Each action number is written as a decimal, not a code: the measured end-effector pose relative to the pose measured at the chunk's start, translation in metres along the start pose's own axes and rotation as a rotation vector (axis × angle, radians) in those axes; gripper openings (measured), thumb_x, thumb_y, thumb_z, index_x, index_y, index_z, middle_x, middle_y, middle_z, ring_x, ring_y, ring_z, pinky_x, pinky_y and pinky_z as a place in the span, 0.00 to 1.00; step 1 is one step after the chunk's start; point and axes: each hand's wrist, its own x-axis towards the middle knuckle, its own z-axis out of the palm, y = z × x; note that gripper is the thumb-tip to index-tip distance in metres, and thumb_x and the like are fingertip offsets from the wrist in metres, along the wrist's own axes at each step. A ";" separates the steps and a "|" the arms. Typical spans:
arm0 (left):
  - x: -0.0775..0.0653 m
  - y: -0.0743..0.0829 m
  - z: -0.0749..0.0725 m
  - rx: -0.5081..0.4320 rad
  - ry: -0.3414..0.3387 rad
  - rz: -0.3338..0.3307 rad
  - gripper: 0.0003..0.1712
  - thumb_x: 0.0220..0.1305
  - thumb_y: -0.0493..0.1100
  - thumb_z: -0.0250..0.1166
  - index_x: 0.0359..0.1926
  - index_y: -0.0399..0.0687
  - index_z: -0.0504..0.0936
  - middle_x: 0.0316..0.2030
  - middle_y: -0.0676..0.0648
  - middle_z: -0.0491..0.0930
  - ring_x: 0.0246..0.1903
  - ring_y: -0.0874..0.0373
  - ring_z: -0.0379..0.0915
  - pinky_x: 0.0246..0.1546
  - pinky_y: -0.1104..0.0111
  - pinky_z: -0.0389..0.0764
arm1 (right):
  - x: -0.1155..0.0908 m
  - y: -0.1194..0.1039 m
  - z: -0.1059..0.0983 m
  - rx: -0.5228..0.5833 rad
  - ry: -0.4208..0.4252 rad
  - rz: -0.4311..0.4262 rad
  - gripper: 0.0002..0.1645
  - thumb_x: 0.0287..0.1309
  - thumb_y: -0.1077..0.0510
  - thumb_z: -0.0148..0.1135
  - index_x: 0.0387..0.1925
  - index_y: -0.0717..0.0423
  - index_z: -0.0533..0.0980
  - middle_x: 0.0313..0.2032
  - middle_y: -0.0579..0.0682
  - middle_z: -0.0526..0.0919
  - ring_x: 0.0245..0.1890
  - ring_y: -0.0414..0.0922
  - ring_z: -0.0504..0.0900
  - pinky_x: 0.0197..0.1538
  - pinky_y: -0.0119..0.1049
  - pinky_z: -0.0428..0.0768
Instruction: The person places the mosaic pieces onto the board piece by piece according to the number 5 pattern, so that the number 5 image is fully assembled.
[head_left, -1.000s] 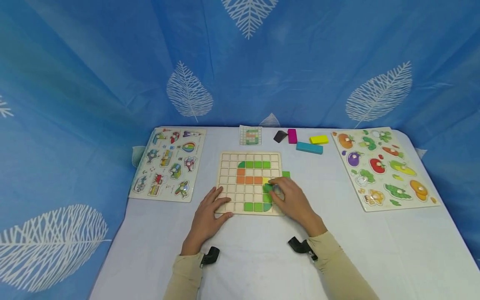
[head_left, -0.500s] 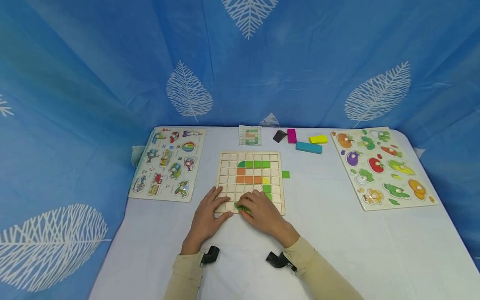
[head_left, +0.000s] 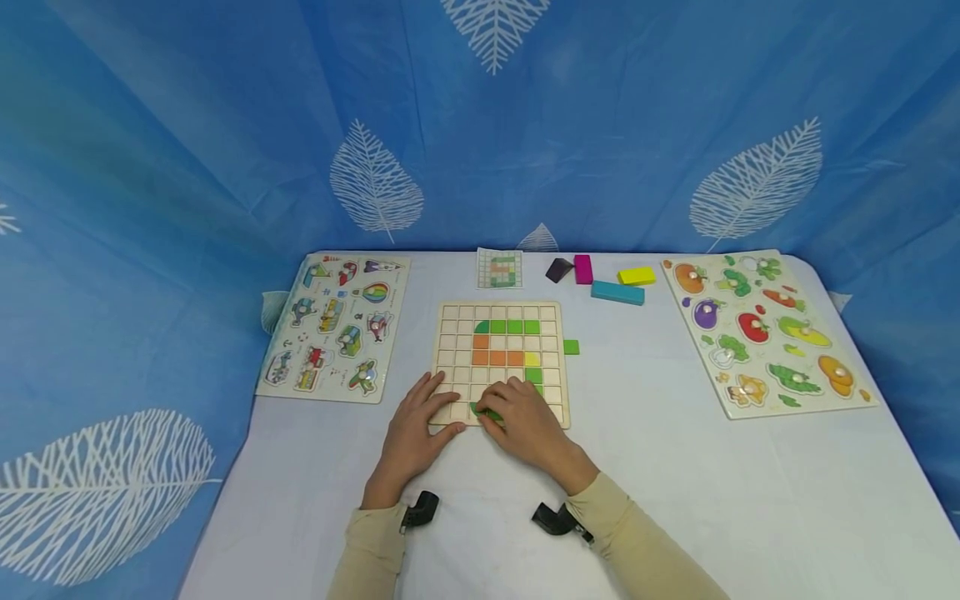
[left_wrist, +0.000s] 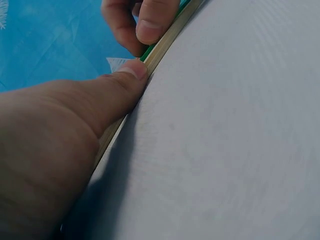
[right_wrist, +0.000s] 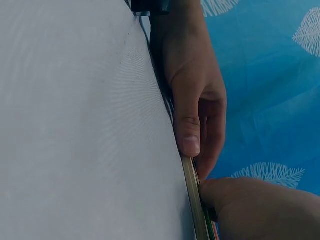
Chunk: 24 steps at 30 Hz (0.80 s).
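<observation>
A square wooden grid board (head_left: 450, 343) lies mid-table, with green tiles (head_left: 512, 327) along an upper row. Orange tiles (head_left: 497, 358) and a yellow tile (head_left: 532, 359) sit below them. My left hand (head_left: 412, 433) rests at the board's front left corner, fingers spread over its side and thumb (left_wrist: 132, 70) against the front edge. My right hand (head_left: 525, 425) pinches a dark green tile (head_left: 474, 409), its curved edge showing, at the left end of the bottom row. That hand covers much of this row. A loose green tile (head_left: 572, 347) lies beside the board's right edge.
Behind the board stands a small pattern card (head_left: 499, 269). Magenta (head_left: 583, 269), teal (head_left: 617, 292), yellow (head_left: 637, 276) and black (head_left: 558, 270) pieces lie to its right. A vehicle puzzle (head_left: 333, 329) is at left, a vegetable puzzle (head_left: 765, 333) at right.
My right hand has moved left and toward me, from the board's right side to its bottom row, carrying the dark green tile. It stays there since half a second ago. My left hand keeps its place.
</observation>
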 end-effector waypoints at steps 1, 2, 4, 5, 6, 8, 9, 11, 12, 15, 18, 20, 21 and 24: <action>0.000 0.000 0.000 0.001 -0.006 -0.006 0.28 0.59 0.56 0.75 0.59 0.55 0.84 0.75 0.45 0.66 0.77 0.41 0.55 0.70 0.37 0.66 | 0.000 0.000 0.000 -0.002 0.003 0.001 0.03 0.64 0.48 0.70 0.38 0.40 0.86 0.41 0.38 0.85 0.35 0.40 0.74 0.38 0.35 0.71; 0.000 0.000 0.000 0.003 -0.011 -0.010 0.28 0.59 0.57 0.74 0.59 0.55 0.83 0.76 0.46 0.65 0.78 0.42 0.54 0.70 0.38 0.65 | 0.000 0.000 0.000 -0.003 0.008 0.001 0.04 0.63 0.47 0.71 0.38 0.39 0.86 0.41 0.38 0.85 0.35 0.40 0.74 0.38 0.35 0.70; 0.000 -0.001 -0.001 -0.001 -0.021 -0.018 0.29 0.60 0.57 0.74 0.60 0.55 0.83 0.76 0.46 0.65 0.78 0.43 0.54 0.71 0.38 0.65 | 0.001 -0.001 0.000 -0.008 0.022 0.002 0.05 0.62 0.47 0.72 0.36 0.40 0.86 0.41 0.38 0.85 0.35 0.40 0.74 0.38 0.35 0.70; 0.000 0.000 -0.002 -0.004 -0.025 -0.022 0.29 0.60 0.57 0.74 0.60 0.56 0.83 0.76 0.47 0.65 0.78 0.43 0.53 0.71 0.38 0.64 | 0.001 -0.001 -0.001 -0.009 0.030 0.002 0.05 0.61 0.46 0.73 0.36 0.40 0.86 0.41 0.39 0.85 0.35 0.40 0.74 0.38 0.35 0.69; 0.001 0.000 -0.002 -0.007 -0.027 -0.023 0.29 0.60 0.57 0.74 0.60 0.55 0.83 0.76 0.47 0.65 0.78 0.43 0.53 0.71 0.38 0.64 | 0.001 -0.002 -0.001 -0.011 0.038 0.001 0.05 0.60 0.46 0.73 0.35 0.40 0.86 0.41 0.39 0.85 0.35 0.40 0.74 0.38 0.35 0.69; 0.001 0.000 -0.003 -0.011 -0.026 -0.024 0.29 0.60 0.57 0.74 0.60 0.55 0.83 0.76 0.46 0.65 0.78 0.43 0.53 0.71 0.37 0.64 | 0.002 -0.002 -0.001 -0.015 0.045 0.000 0.05 0.60 0.47 0.73 0.34 0.41 0.86 0.41 0.39 0.84 0.35 0.40 0.73 0.38 0.35 0.69; 0.001 0.001 -0.003 -0.013 -0.022 -0.021 0.28 0.60 0.57 0.74 0.60 0.55 0.83 0.76 0.46 0.65 0.78 0.42 0.54 0.71 0.37 0.64 | 0.002 -0.002 -0.002 -0.016 0.049 -0.002 0.05 0.60 0.47 0.74 0.33 0.41 0.86 0.41 0.40 0.84 0.35 0.41 0.73 0.38 0.36 0.69; 0.001 0.001 -0.003 -0.014 -0.022 -0.024 0.28 0.60 0.57 0.74 0.59 0.55 0.84 0.76 0.46 0.65 0.78 0.42 0.54 0.71 0.37 0.64 | 0.001 0.000 -0.003 -0.015 0.050 -0.001 0.05 0.60 0.48 0.74 0.32 0.41 0.86 0.41 0.40 0.84 0.35 0.41 0.74 0.38 0.36 0.70; 0.000 0.002 -0.003 -0.015 -0.022 -0.026 0.28 0.59 0.57 0.74 0.59 0.55 0.84 0.76 0.46 0.65 0.78 0.42 0.54 0.71 0.37 0.64 | 0.001 0.002 -0.003 -0.015 0.048 0.003 0.05 0.60 0.48 0.74 0.31 0.41 0.86 0.42 0.40 0.84 0.36 0.41 0.74 0.39 0.36 0.71; 0.000 0.002 -0.003 -0.015 -0.023 -0.028 0.28 0.59 0.57 0.75 0.59 0.54 0.84 0.76 0.45 0.65 0.78 0.41 0.54 0.70 0.37 0.64 | 0.000 0.011 -0.009 -0.005 0.055 0.039 0.06 0.60 0.48 0.74 0.31 0.42 0.85 0.42 0.41 0.84 0.38 0.42 0.76 0.42 0.38 0.74; 0.000 0.001 -0.002 -0.024 -0.027 -0.037 0.28 0.59 0.57 0.75 0.59 0.55 0.84 0.76 0.46 0.65 0.78 0.42 0.53 0.72 0.37 0.63 | -0.002 0.027 -0.017 0.032 0.089 0.107 0.06 0.63 0.50 0.71 0.32 0.45 0.85 0.43 0.43 0.85 0.41 0.45 0.78 0.45 0.40 0.75; 0.000 0.001 -0.001 -0.029 -0.029 -0.042 0.28 0.59 0.56 0.75 0.59 0.55 0.84 0.76 0.46 0.65 0.78 0.43 0.53 0.73 0.38 0.62 | -0.004 0.041 -0.024 0.060 0.132 0.163 0.05 0.64 0.53 0.70 0.34 0.49 0.85 0.43 0.46 0.85 0.42 0.47 0.79 0.45 0.42 0.75; 0.000 0.001 -0.001 -0.029 -0.028 -0.042 0.28 0.59 0.56 0.75 0.59 0.55 0.84 0.76 0.47 0.65 0.78 0.43 0.53 0.73 0.38 0.62 | -0.005 0.049 -0.028 0.071 0.156 0.193 0.05 0.65 0.54 0.69 0.34 0.50 0.85 0.43 0.47 0.85 0.42 0.48 0.79 0.45 0.43 0.75; 0.000 0.001 -0.001 -0.031 -0.030 -0.044 0.28 0.59 0.55 0.75 0.59 0.54 0.84 0.76 0.47 0.65 0.79 0.44 0.53 0.73 0.39 0.61 | -0.011 0.075 -0.037 0.091 0.203 0.306 0.06 0.66 0.57 0.67 0.40 0.55 0.85 0.47 0.52 0.85 0.46 0.53 0.79 0.49 0.47 0.76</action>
